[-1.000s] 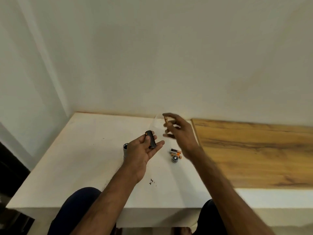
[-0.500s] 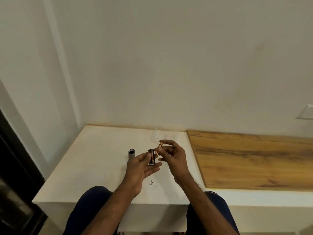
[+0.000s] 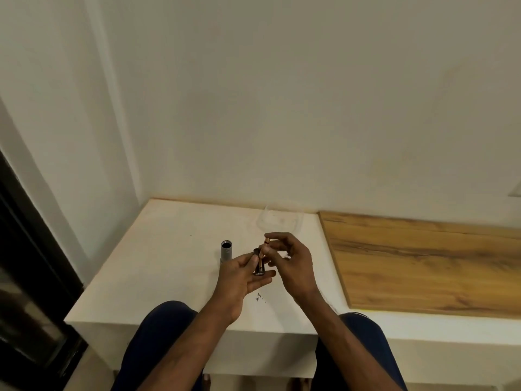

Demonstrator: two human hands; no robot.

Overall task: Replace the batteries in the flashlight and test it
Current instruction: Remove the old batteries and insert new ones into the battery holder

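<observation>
White table (image 3: pixel 169 263): left hand (image 3: pixel 239 280) grips black holder (image 3: pixel 259 267); right hand (image 3: pixel 294 268) fingers (image 3: pixel 277 237) pinch battery (image 3: pixel 265 245) at holder top.

Hidden and unclear in your view

Your left hand (image 3: pixel 239 277) covers the foot of the grey flashlight tube (image 3: pixel 226 251) and much of the black holder (image 3: pixel 259 266) it grips. The battery (image 3: pixel 265 245) pinched in your right hand (image 3: pixel 294 266) is too small to read. The clear object (image 3: pixel 279 220) by the wall is too faint to name. The wooden board (image 3: pixel 423 261) runs off the right edge.
</observation>
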